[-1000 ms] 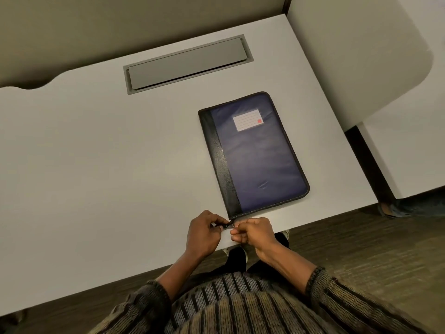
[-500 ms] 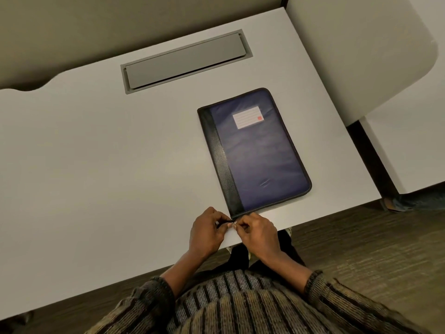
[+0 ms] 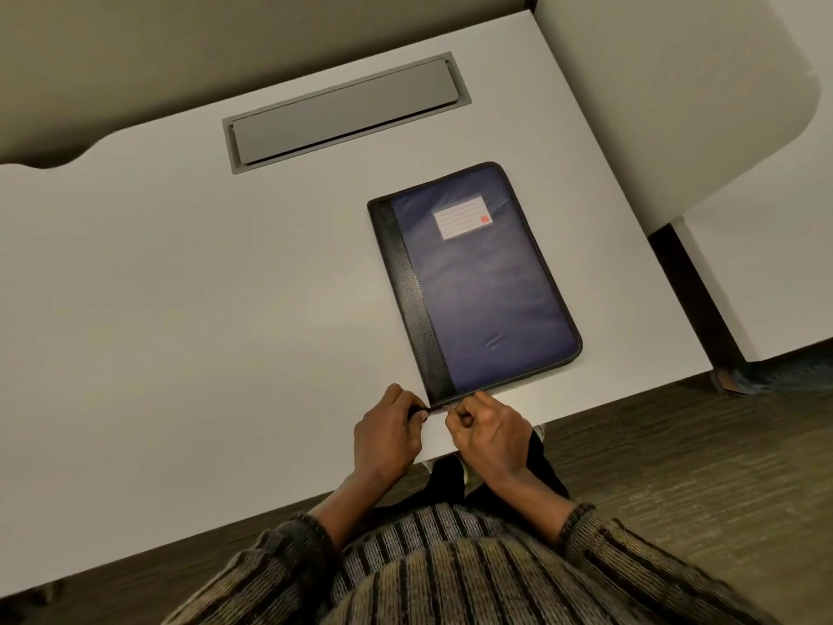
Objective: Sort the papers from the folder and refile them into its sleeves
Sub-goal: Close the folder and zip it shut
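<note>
A dark blue zip folder (image 3: 482, 281) with a black spine strip and a white label lies closed on the white desk (image 3: 180, 309), near its front right. Both hands are at the folder's near left corner. My left hand (image 3: 387, 433) pinches the black zip tail that sticks out of that corner. My right hand (image 3: 489, 435) pinches the small zip pull right beside it, fingers curled. No papers are visible; the folder's inside is hidden.
A grey cable flap (image 3: 345, 112) is set into the desk behind the folder. A beige partition (image 3: 676, 97) rises on the right, with a second white surface (image 3: 766, 272) beyond it. The desk's front edge runs just under my wrists, brown floor below.
Both hands have stayed at the folder's near corner, with small finger shifts on the zip. The folder stays closed and in place; the camera tilted slightly.
</note>
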Tool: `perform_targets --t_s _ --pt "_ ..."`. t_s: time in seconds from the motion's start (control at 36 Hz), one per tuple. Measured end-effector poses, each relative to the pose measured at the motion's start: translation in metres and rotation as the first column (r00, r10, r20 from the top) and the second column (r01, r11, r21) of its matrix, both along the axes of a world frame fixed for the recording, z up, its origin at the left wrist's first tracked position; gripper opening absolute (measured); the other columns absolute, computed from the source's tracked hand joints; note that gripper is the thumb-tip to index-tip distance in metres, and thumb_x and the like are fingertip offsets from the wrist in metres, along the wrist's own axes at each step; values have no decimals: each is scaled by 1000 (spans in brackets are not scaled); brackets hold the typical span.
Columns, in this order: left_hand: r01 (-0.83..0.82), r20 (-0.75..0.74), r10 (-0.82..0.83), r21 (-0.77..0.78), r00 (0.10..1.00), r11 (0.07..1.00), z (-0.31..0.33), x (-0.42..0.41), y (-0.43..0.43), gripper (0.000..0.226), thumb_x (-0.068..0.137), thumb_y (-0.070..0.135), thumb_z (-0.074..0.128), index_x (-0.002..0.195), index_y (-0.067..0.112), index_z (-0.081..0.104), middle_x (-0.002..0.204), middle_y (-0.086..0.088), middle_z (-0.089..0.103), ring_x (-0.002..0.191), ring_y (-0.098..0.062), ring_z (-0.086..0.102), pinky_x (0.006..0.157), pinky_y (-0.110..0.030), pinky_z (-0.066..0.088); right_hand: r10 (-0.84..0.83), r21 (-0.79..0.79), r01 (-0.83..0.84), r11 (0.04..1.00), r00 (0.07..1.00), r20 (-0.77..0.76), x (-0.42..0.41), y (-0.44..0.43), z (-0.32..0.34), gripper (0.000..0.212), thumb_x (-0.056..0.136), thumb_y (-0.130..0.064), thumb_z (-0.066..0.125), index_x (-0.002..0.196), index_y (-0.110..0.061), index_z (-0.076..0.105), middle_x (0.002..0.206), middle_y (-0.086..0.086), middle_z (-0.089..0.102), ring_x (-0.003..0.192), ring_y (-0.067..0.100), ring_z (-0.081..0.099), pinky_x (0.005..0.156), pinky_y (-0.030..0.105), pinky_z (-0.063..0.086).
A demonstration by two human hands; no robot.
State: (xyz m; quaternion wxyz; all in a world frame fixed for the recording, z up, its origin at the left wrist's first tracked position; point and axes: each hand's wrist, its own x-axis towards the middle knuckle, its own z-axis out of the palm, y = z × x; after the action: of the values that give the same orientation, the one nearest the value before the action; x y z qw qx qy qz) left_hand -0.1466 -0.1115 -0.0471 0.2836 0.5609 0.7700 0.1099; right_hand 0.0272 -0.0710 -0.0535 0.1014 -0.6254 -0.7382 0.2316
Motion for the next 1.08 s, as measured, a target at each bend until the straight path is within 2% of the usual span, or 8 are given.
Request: perform_targets --t_s 0.22,0.33,0.47,0.67,0.83,0.92,1.0,1.08 --pt "10 -62 -10 -4 998 1000 5 3 -1 11 105 34 60 105 29 69 106 14 57 80 -13 63 59 -31 45 -184 -32 184 982 983 -13 5 4 1 24 80 -24 82 65 -21 63 65 -8 61 54 12 49 56 23 30" --pt "-13 -69 11 -32 998 999 9 4 0 11 105 31 60 104 28 69 106 14 57 79 -14 63 59 -30 41 -287 -16 287 958 958 -23 25 15 0 26 79 -20 83 65 -21 62 66 -7 60 54 13 47 55 17 22" --pt "-30 -78 25 -66 997 997 12 7 3 10 105 31 59 102 29 68 105 15 57 79 -16 64 62 -33 48 -365 5 365 931 931 -4 53 27 -3 24 84 -23 80 69 -22 61 72 -7 61 59 15 52 59 26 35" --pt "-11 -130 -9 -153 991 988 20 15 13 10 102 25 59 110 22 63 111 8 57 90 -18 63 67 -37 51 -363 16 363 931 931 -28 79 38 -6 21 86 -24 82 76 -22 64 77 -7 62 62 13 54 58 22 34" --pt "25 -226 -47 -101 973 995 40 35 36 77 62 17 67 134 11 42 120 -5 48 99 -25 52 73 -36 51 -279 4 280 960 956 -93 94 43 -9 16 89 -30 82 84 -19 71 84 -9 61 64 8 53 55 15 32" --pt "133 -247 -130 -4 960 991 43 50 53 91 68 34 68 149 8 36 149 -15 40 121 -34 48 95 -42 50 -265 2 267 964 957 -121 99 46 -12 18 91 -35 80 86 -20 72 85 -9 61 65 7 54 55 16 34" --pt "277 -277 -254 46 927 960 29 61 67 114 84 65 61 166 2 15 175 -24 -2 161 -43 6 128 -52 20 -234 10 236 972 968 -97 103 48 -12 17 91 -34 79 86 -20 72 86 -8 62 65 7 52 56 12 29" --pt "363 -288 -339 32 895 931 7 64 77 121 90 77 55 168 2 0 174 -23 -16 161 -42 -14 130 -61 10 -201 12 202 979 977 -64 105 52 -15 17 88 -33 81 82 -22 70 85 -8 61 64 9 54 55 14 30"
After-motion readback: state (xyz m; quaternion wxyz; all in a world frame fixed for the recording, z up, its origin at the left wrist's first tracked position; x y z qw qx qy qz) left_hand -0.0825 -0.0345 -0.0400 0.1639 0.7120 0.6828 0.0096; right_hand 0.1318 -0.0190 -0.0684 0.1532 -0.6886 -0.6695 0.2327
